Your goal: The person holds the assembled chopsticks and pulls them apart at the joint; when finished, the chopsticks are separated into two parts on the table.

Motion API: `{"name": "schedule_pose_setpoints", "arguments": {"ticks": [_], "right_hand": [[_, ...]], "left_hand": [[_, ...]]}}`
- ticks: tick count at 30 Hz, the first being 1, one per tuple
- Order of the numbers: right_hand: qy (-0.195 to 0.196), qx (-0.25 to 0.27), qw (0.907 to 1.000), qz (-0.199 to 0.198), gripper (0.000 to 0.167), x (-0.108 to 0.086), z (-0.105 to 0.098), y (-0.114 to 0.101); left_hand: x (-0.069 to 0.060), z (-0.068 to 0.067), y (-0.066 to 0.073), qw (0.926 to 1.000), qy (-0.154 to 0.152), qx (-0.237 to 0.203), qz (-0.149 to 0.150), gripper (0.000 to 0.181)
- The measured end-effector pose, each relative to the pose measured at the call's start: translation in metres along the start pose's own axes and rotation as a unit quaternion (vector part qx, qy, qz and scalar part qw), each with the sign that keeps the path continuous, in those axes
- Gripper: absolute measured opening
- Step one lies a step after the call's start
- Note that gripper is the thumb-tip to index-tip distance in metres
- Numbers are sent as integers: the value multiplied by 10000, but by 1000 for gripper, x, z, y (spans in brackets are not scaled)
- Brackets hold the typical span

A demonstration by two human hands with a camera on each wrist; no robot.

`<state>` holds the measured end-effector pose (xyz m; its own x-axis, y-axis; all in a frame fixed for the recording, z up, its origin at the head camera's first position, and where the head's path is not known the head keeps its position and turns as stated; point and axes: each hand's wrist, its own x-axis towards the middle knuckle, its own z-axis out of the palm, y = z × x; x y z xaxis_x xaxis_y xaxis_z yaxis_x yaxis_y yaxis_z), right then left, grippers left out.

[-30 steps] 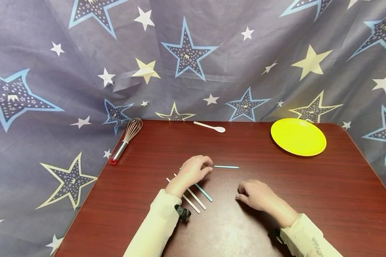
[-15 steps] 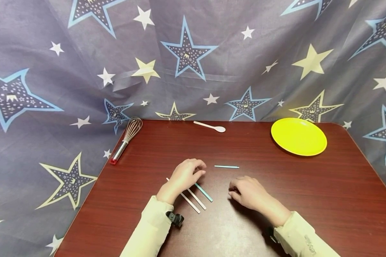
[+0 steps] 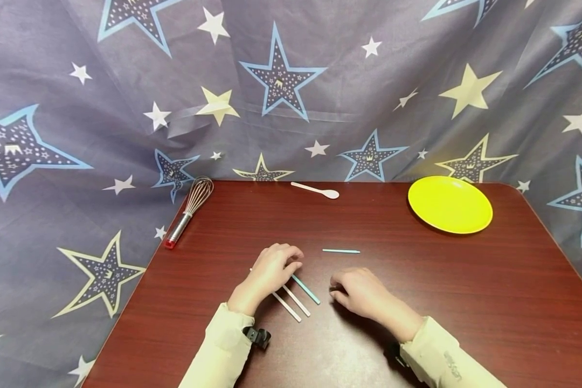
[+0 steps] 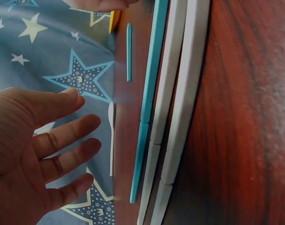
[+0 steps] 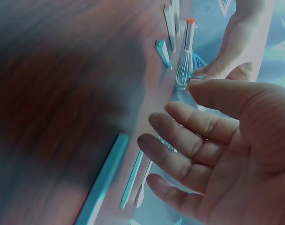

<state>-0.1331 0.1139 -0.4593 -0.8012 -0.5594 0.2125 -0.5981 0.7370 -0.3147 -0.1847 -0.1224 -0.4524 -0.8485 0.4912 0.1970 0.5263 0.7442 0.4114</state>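
My left hand (image 3: pixel 270 270) hovers over three thin sticks on the table, fingers loosely spread in the left wrist view and holding nothing. These are a teal stick (image 4: pixel 153 61) and two white sticks, a middle one (image 4: pixel 168 70) and an outer one (image 4: pixel 185 93); each shows a seam along its length. Beyond them lies a short teal stick (image 3: pixel 341 251). To their right, my right hand (image 3: pixel 364 292) is above the table, its relaxed fingers apart and nothing between them. Another teal stick (image 5: pixel 104 180) lies below it in the right wrist view, hidden in the head view.
A whisk (image 3: pixel 189 213) lies along the table's left edge. Near the back edge is a white spoon (image 3: pixel 315 189). At the back right stands a yellow plate (image 3: pixel 449 205). A star-patterned curtain (image 3: pixel 291 140) hangs behind the brown table (image 3: pixel 465 280).
My left hand has drawn back left and toward me, away from the short teal stick. My right hand has shifted left, and the bluish tip seen by its thumb is now hidden.
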Motion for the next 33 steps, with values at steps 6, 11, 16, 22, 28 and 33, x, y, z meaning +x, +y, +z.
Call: {"name": "schedule_pose_setpoints", "arguments": {"ticks": [6,11,16,22,28,33], "right_hand": [[-185,134,9997,17,11,5,6,-11],[-275,219,9994,1,12,9,11,-18],[-321,184,9993,-19,14,13,16,-22],[-311,76,9994,135,18,15,20,-26],[-435,-246,9980,392,23,17,24,-32],[-467,-458,9959,617,31,18,27,-38]], "left_hand": [[-6,0,-2,9999,55,-118,-52,14],[-10,0,-4,9998,121,-109,-75,12],[-14,1,-4,9997,110,-147,-151,12],[-19,3,-5,9997,139,-117,-168,13],[-22,5,-6,9990,353,99,-246,10],[-23,6,-6,9981,505,137,-338,11]]}}
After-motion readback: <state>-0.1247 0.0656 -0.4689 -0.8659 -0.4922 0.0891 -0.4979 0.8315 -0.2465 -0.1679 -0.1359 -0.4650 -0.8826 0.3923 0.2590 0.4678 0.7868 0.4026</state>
